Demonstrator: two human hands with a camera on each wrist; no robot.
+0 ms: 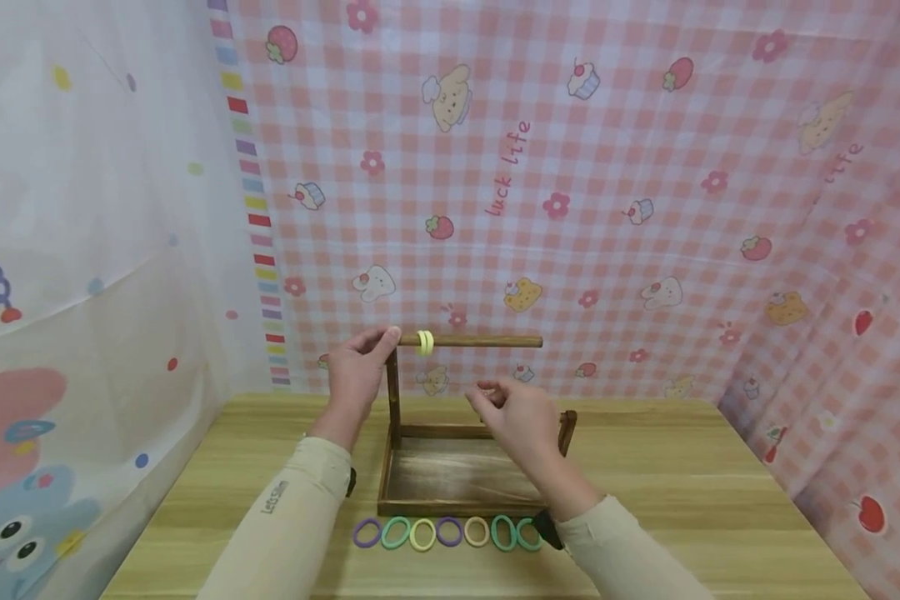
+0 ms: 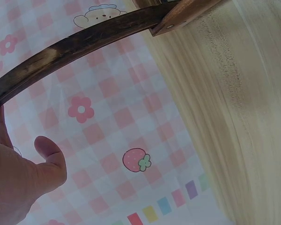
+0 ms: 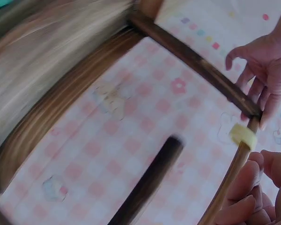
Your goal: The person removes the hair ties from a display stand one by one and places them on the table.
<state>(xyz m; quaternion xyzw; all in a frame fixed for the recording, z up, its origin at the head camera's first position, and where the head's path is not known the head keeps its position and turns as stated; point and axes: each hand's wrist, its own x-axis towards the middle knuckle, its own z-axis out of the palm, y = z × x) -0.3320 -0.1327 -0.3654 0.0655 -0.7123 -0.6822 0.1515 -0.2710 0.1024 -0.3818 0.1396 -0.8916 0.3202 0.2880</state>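
A wooden stand has an upper rod (image 1: 487, 342) running right from the top of its left post (image 1: 393, 392). My left hand (image 1: 356, 371) pinches the corner where rod and post meet; in the left wrist view one finger stands apart from the post. Two pale yellow rings (image 1: 425, 342), like hair ties, hang on the rod close to that hand. Below the rod, my right hand (image 1: 525, 421) has loosely curled fingers, with nothing visible between them. The right wrist view shows its fingers (image 3: 246, 187) beside the rod. A lower dark rod (image 3: 152, 178) also appears there.
The stand's tray base (image 1: 457, 507) rests on the wood-grain table (image 1: 660, 500). Along its front edge lies a row of several rings, including a purple ring (image 1: 367, 532), a yellow ring (image 1: 423, 535) and a green ring (image 1: 503, 533). A shorter right post (image 1: 568, 429) rises behind my right hand.
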